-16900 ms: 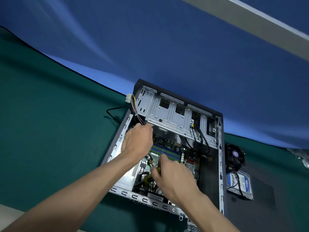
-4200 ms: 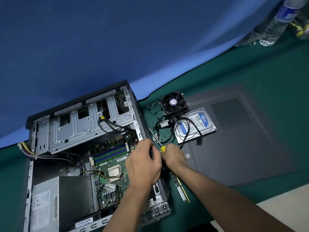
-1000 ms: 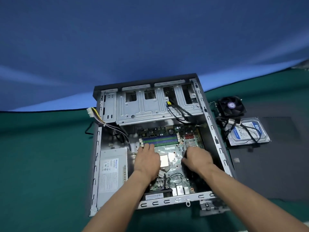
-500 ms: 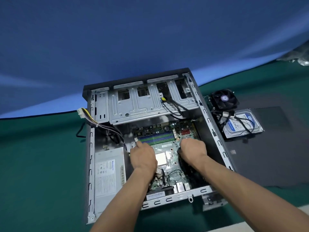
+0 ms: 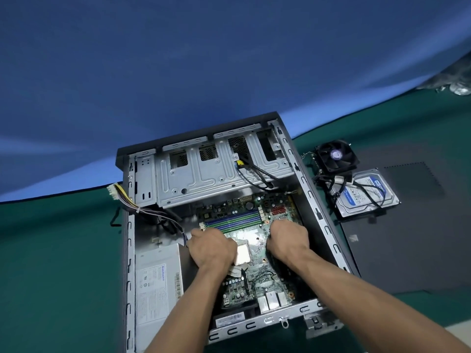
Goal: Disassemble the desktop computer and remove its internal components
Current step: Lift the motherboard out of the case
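Note:
The open computer case [image 5: 321,220] lies on its side on the green mat. Inside it sits the green motherboard [image 5: 257,278] with blue and green memory slots [image 5: 233,221] and a bare square CPU [image 5: 242,253]. My left hand [image 5: 212,248] grips the board's left edge, fingers curled down beside the power supply [image 5: 155,284]. At the board's right edge my right hand [image 5: 288,238] curls over it in the same way. The silver drive cage [image 5: 216,174] spans the far end of the case.
A black cooler fan [image 5: 336,155] and a hard drive [image 5: 365,194] with black cables lie right of the case, on the grey side panel [image 5: 407,238]. A loose power cable bundle [image 5: 119,194] hangs over the case's left wall. Blue cloth rises behind.
Both hands have stayed on the motherboard's two side edges; the board looks slightly shifted toward me. The screwdriver held 4 s ago is no longer in my hands.

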{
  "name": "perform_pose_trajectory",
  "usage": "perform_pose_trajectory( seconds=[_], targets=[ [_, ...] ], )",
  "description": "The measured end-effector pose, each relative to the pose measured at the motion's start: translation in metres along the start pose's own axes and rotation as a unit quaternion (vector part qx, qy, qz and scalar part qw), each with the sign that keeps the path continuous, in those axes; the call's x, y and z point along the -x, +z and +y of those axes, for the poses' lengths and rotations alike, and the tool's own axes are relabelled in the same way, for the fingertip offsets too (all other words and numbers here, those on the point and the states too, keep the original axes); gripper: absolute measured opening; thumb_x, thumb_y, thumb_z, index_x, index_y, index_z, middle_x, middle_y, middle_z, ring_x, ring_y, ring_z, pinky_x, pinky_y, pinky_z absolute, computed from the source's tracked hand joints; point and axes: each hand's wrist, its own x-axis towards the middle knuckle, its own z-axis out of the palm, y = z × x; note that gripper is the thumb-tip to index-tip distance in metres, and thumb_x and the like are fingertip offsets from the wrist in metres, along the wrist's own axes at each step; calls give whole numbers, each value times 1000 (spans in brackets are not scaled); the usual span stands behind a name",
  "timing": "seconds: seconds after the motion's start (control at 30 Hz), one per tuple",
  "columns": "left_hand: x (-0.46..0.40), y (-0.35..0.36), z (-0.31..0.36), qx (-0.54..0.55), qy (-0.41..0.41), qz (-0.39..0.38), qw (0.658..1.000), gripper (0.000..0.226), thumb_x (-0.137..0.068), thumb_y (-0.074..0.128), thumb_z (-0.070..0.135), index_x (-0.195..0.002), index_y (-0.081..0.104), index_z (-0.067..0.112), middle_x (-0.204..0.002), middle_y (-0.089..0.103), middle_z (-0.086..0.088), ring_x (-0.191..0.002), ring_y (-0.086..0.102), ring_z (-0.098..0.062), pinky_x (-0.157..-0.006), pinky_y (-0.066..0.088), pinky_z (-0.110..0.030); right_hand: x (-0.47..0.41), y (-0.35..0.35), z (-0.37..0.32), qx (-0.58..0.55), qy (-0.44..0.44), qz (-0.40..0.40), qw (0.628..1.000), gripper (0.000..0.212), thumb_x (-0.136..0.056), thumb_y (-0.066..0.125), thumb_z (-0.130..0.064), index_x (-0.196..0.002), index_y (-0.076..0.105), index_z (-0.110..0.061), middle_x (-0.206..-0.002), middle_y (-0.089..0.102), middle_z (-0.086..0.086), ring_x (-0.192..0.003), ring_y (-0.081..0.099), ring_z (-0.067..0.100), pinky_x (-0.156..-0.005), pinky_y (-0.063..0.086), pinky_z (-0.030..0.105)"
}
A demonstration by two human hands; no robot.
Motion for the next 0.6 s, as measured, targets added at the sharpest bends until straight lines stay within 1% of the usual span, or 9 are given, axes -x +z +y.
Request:
perform_pose_trajectory(
  seconds=[0.13, 0.27, 0.33, 0.37, 0.43, 0.5, 0.6],
  targets=[
    [1, 3, 1, 10, -12, 24, 1000, 41, -88, 47, 41, -110, 58, 9, -116, 51, -16, -99, 52, -25, -89, 39, -32, -1, 0, 1, -10, 2, 1, 1000, 17, -90, 54, -9, -75, 53, -16, -72, 53, -3, -64, 50, 17, -59, 38, 23],
    [2, 4, 1, 11, -10, 46, 999, 40, -89, 47, 37, -115, 52, 7, -117, 51, -17, -100, 53, -26, -90, 40, -32, -1, 1, 2, -21, 4, 3, 1000, 29, -90, 54, -10, -64, 45, -15, -65, 49, -5, -63, 51, 16, -59, 39, 23],
    [2, 6, 1, 6, -10, 50, 999, 38, -89, 47, 33, -116, 52, 7, -117, 52, -16, -101, 53, -26, -90, 39, -32, -1, 1, 3, -29, 2, 3, 1000, 31, -91, 54, -11, -62, 43, -16, -61, 46, -6, -60, 50, 15, -56, 38, 22],
    [2, 7, 1, -1, -8, 51, 999, 36, -89, 46, 29, -116, 52, 7, -117, 52, -16, -102, 53, -26, -91, 39, -32, -1, 1, 3, -37, 0, 6, 999, 32, -92, 54, -13, -62, 42, -17, -59, 45, -7, -57, 49, 13, -53, 36, 21],
    [0, 9, -1, -18, 0, 50, 999, 35, -87, 42, 21, -117, 53, 6, -119, 52, -16, -105, 52, -27, -92, 37, -33, -2, -2, 5, -58, -9, 28, 998, 36, -95, 53, -23, -61, 41, -19, -57, 43, -7, -49, 43, 7, -44, 28, 18],
    [0, 8, 0, -20, 3, 53, 998, 35, -87, 41, 18, -117, 54, 6, -119, 53, -17, -106, 51, -28, -92, 37, -33, -2, -4, 5, -83, -11, 50, 995, 37, -96, 51, -30, -62, 41, -21, -57, 45, -4, -47, 39, 2, -42, 22, 16],
    [2, 6, 1, 2, 3, 49, 999, 35, -87, 42, 20, -116, 54, 6, -118, 54, -18, -105, 52, -28, -91, 38, -34, -5, -4, 6, -81, 19, 52, 995, 37, -96, 52, -24, -61, 41, -19, -57, 44, -8, -45, 36, 2, -38, 18, 16]
  ],
)
